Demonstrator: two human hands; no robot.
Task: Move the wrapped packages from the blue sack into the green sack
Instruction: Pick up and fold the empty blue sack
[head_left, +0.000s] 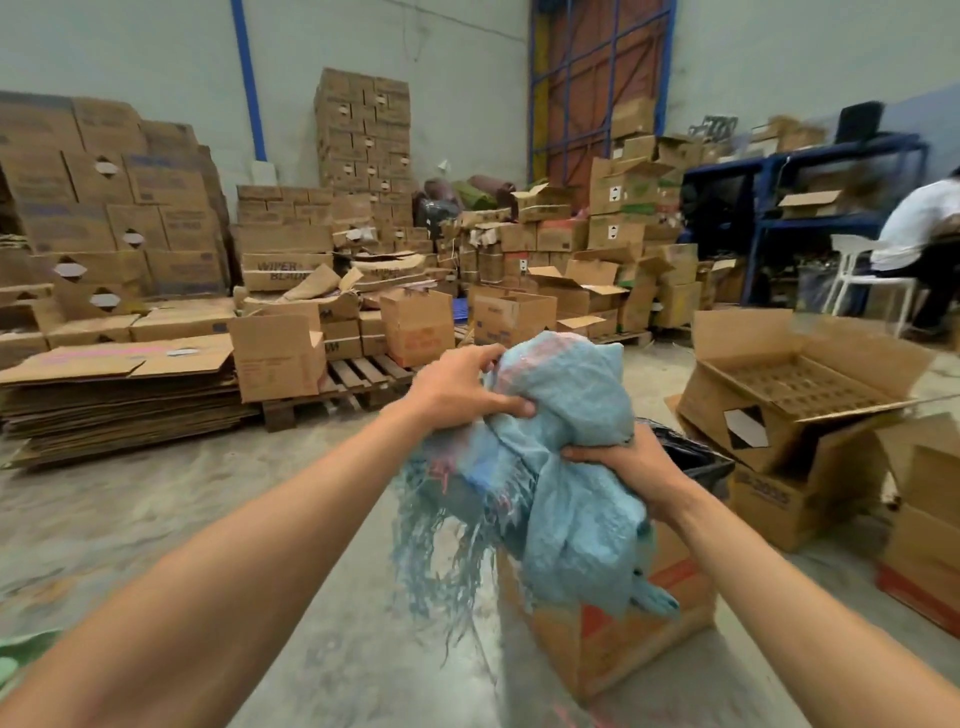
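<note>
Gripping the blue sack (566, 457) bunched, both hands (457, 389) hold it roughly upright (frayed threads hanging down).

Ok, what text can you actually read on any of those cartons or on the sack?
"WIPER BLADE", last letters partly hidden: flattened carton in the back pile.
Dark print on the carton at right: blurred, unreadable.
Red print on the open box on the pallet: blurred.
Blue sack: no text visible.
</note>
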